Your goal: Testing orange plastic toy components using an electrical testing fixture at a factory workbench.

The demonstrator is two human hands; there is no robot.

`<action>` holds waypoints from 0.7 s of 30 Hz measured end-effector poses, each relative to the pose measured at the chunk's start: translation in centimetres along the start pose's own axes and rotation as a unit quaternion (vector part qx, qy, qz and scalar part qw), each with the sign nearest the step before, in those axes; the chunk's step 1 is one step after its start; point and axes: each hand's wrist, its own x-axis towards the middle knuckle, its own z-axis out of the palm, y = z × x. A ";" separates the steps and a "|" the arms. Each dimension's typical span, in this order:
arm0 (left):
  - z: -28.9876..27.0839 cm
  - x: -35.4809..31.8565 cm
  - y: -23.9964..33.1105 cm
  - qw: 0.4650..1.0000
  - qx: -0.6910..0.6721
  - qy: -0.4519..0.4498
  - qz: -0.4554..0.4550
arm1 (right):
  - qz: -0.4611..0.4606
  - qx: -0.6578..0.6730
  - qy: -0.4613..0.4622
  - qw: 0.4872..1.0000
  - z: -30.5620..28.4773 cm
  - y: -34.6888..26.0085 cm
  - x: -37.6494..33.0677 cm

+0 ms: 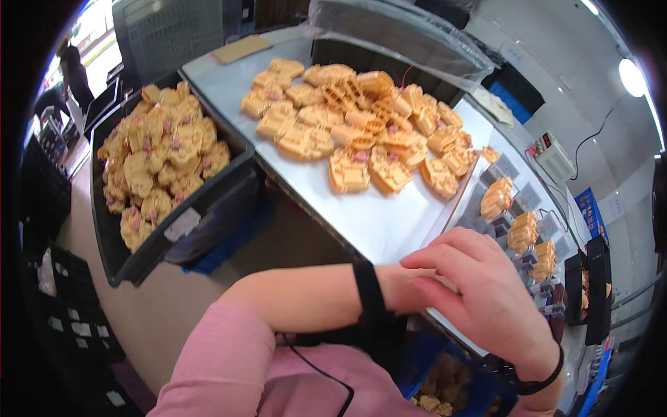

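Note:
My left arm reaches across in front of me, a black band (368, 290) round its wrist. Only the near part of my left hand (404, 287) shows; its fingers are hidden behind my right hand (474, 283). The right hand's thumb and fingers curl round the left hand just past the band. Beyond both hands, a loose pile of orange-yellow moulded plastic shells (349, 170) lies on the white worktable (361, 226). Some shells have pinkish-red bits inside. Neither hand touches a shell that I can see.
At the left stands a black bin (111, 251) heaped with paler yellow moulded parts (161, 156). Several fixtures hold orange parts (522, 231) along the right side. A small white box with a display (554, 157) stands behind them. Plastic wrap (403, 38) covers something at the back.

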 end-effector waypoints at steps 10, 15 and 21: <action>-3.4 -3.7 10.1 0.944 0.014 -0.274 0.181 | 0.067 0.075 -0.252 0.963 -3.5 0.3 1.9; -2.2 -5.1 11.4 0.942 -0.034 -0.251 0.222 | 0.076 0.165 -0.326 0.928 -2.8 0.0 2.9; -0.9 -6.0 12.5 0.938 -0.054 -0.246 0.240 | 0.069 0.275 -0.415 0.865 -0.6 0.7 3.2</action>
